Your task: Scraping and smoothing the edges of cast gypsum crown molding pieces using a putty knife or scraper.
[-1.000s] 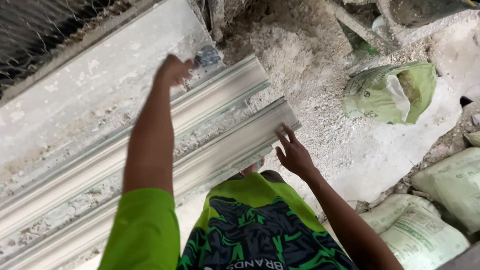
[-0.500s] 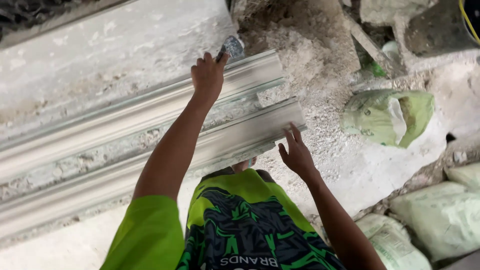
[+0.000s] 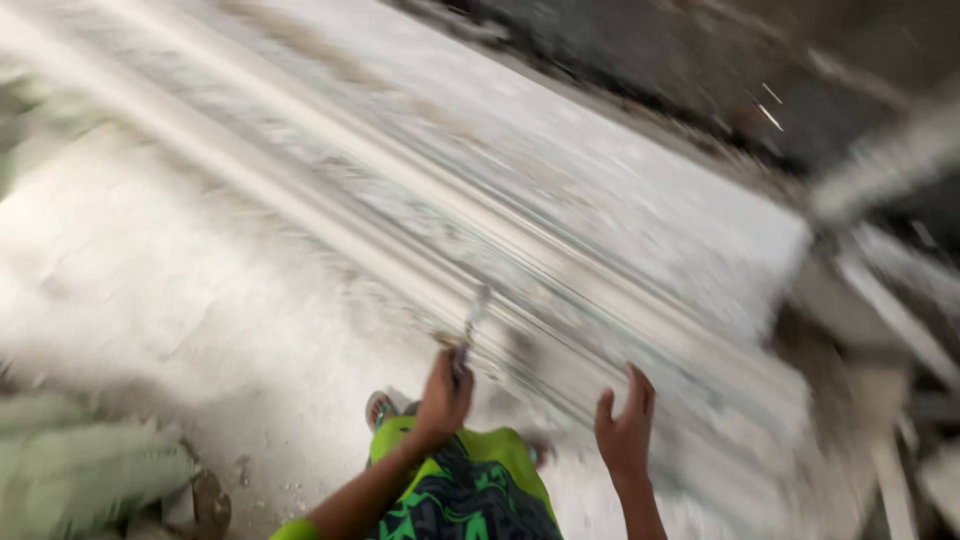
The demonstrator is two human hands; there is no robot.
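Here the left hand (image 3: 443,395), low in the middle of the frame, grips a thin tool (image 3: 470,328) whose tip touches the long pale moulding (image 3: 560,290) running from upper left to lower right. The right hand (image 3: 625,430) hangs open and empty just beside the moulding's near edge; motion blur hides finer detail.

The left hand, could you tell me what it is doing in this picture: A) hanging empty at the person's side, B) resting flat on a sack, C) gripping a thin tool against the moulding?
C: the left hand is closed around a thin tool whose tip lies on the long white moulding, while the right hand is open beside it.
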